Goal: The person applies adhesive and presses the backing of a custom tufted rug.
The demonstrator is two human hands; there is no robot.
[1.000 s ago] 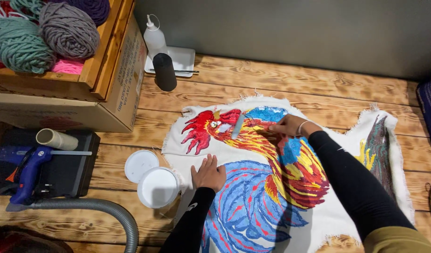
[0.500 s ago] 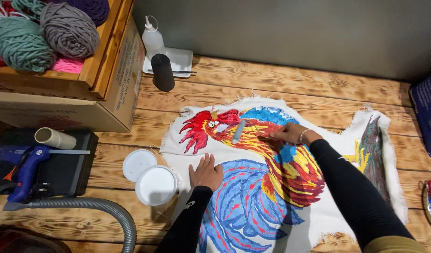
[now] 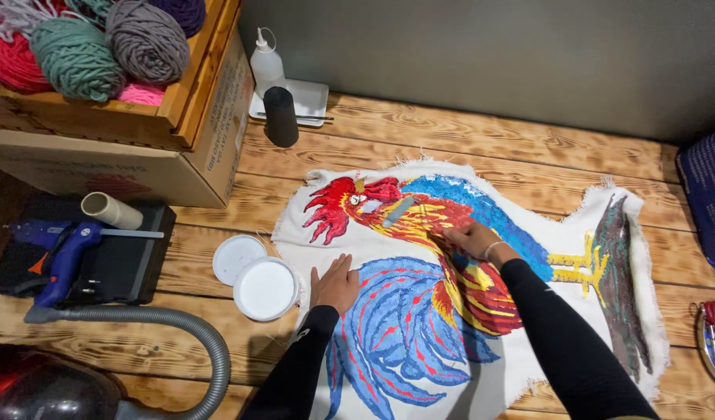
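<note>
Yarn balls (image 3: 108,47): five visible. White round lids (image 3: 266,288): two. Glue gun (image 3: 62,253): one. Rooster cloth (image 3: 451,264): one. Hands: two.

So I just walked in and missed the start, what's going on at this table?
A person leans over a cloth with a colourful rooster spread on a wooden table. The left hand lies flat on the cloth beside an open white tub; the right hand presses on the red and yellow part. A blue glue gun and a box of yarn balls sit nearby.
</note>
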